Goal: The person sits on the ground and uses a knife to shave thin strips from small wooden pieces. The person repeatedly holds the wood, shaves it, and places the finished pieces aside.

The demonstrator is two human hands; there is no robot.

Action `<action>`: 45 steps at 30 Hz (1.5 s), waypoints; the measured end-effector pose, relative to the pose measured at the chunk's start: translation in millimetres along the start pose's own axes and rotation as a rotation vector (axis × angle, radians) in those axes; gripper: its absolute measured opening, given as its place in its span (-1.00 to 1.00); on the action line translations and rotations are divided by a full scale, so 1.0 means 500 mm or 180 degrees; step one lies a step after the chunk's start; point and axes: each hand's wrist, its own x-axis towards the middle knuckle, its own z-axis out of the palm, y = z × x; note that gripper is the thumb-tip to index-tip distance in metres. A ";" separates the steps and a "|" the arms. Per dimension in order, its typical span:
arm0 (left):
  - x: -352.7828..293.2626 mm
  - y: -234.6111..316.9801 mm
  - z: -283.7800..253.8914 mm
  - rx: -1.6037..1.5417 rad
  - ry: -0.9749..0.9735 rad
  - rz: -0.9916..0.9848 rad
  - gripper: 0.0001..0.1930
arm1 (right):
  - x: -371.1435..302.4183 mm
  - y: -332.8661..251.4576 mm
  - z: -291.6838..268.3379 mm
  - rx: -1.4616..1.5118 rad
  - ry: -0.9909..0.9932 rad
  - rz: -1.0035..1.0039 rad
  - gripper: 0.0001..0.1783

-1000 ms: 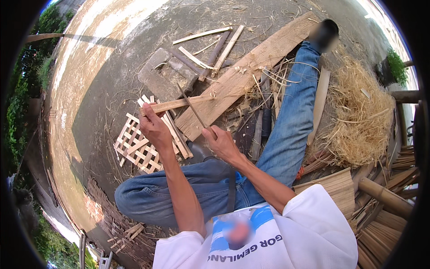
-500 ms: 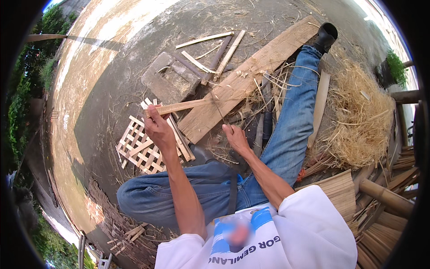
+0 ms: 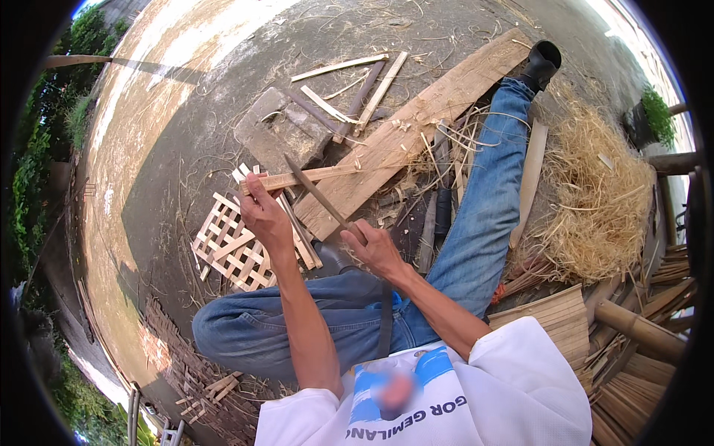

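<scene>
My left hand (image 3: 265,219) is closed on one end of a pale bamboo strip (image 3: 327,173). The strip's far end rests over a long wooden plank (image 3: 416,119) that lies slantwise on the ground. In my right hand (image 3: 374,247) is a long-bladed knife (image 3: 318,195), my fingers wrapped round its handle. Its dark blade crosses the strip fairly close to my left hand and points up and left. Beside and below my left hand lies an open lattice of woven bamboo strips (image 3: 230,249).
A stone block (image 3: 279,130) sits left of the plank, with loose cut strips (image 3: 383,91) beyond it. At the right is a heap of curly shavings (image 3: 595,189). Bamboo poles (image 3: 639,327) stand at lower right, and a bark-like pile (image 3: 190,364) lies at lower left.
My right hand has moved left with the knife, whose blade now lies across the strip nearer my left hand. My left hand has stayed in place.
</scene>
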 end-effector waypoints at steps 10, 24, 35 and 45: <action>0.003 0.004 0.014 -0.0262 -0.0091 -0.0120 -0.44 | 0.039 0.119 -0.011 -0.0237 0.0499 0.0440 -0.47; 0.004 -0.012 0.012 -0.0124 0.0129 -0.0040 -0.48 | -0.001 0.155 -0.001 -0.0264 0.0229 0.0506 -0.41; 0.006 -0.039 0.011 -0.2105 0.0168 -0.0482 -0.69 | 0.006 0.081 0.006 0.0882 -0.0038 0.0959 -0.40; 0.005 -0.018 0.014 -0.2000 -0.0095 -0.0402 -0.65 | 0.034 0.097 -0.016 0.0032 0.0503 0.0292 -0.47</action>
